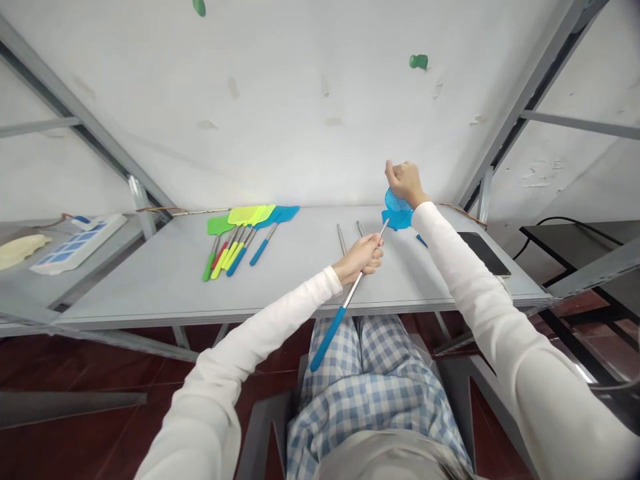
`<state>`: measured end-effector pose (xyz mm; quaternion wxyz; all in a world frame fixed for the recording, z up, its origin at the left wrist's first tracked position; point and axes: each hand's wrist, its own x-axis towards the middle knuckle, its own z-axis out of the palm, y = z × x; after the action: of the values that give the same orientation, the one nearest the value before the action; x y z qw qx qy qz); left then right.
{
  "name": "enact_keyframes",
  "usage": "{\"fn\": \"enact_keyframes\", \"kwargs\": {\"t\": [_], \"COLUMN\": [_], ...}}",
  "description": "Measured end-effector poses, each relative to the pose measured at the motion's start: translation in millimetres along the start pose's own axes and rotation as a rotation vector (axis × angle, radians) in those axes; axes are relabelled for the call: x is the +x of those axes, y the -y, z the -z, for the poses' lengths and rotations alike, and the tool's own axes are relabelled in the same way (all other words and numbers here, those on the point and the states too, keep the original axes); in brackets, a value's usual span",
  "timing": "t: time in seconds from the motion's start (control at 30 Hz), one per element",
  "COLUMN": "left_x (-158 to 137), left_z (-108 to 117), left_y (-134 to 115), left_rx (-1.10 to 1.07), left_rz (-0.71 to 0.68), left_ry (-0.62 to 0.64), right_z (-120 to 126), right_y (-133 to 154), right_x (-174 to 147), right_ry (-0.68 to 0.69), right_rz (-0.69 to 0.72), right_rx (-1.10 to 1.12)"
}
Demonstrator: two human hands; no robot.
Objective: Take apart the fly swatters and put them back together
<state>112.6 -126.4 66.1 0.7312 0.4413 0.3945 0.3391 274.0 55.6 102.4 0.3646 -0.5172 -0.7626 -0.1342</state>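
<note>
My left hand is closed around the thin metal rod of a fly swatter with a blue grip, which slants down over my lap. The rod's upper end reaches a blue fly swatter head near the wall. My right hand is a fist at the top of the blue mesh, seemingly gripping it; its fingers hide the exact contact. Beside my left hand lie two more metal rods, their lower parts covered. A small blue piece shows beside my right sleeve.
Several fly swatters with green, yellow and blue heads lie in a group on the grey table. A dark flat device rests at the right, partly behind my sleeve. A white power strip sits at far left, with metal frame posts on both sides.
</note>
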Motion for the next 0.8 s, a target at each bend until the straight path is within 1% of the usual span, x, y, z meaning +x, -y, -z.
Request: {"fn": "enact_keyframes", "kwargs": {"t": [0.13,0.27,0.33,0.43,0.57,0.63,0.7,0.8], "left_x": [-3.2,-3.3,-4.5,-6.8,0.0,9.2,18.7,24.6], "left_z": [-3.7,-5.5,-1.9,12.8,37.7,42.5,39.3,26.2], "left_y": [-7.5,-16.9,-20.9,-22.1,-16.1,-13.8,-12.9,-10.3], "left_rx": [-0.132,-0.305,-0.391,-0.443,-0.340,-0.246,-0.137,0.003], "left_rz": [0.015,0.091,0.126,0.160,0.174,0.135,0.037,-0.128], "left_ry": [-0.006,0.015,0.049,0.149,0.256,0.280,0.255,0.134], "right_z": [-1.9,-1.4,0.5,5.9,14.7,17.3,18.2,17.8], "right_y": [-1.3,5.7,8.5,13.5,27.8,40.3,54.5,70.1], "right_x": [10.4,14.6,14.2,10.1,-3.5,-10.9,-15.8,-16.7], "right_ry": [-0.037,-0.042,-0.060,-0.094,-0.127,-0.123,-0.096,-0.025], "right_rz": [0.017,-0.025,-0.050,-0.079,-0.075,-0.064,-0.042,0.002], "right_rx": [0.078,0.107,0.114,0.114,0.093,0.086,0.072,0.050]}}
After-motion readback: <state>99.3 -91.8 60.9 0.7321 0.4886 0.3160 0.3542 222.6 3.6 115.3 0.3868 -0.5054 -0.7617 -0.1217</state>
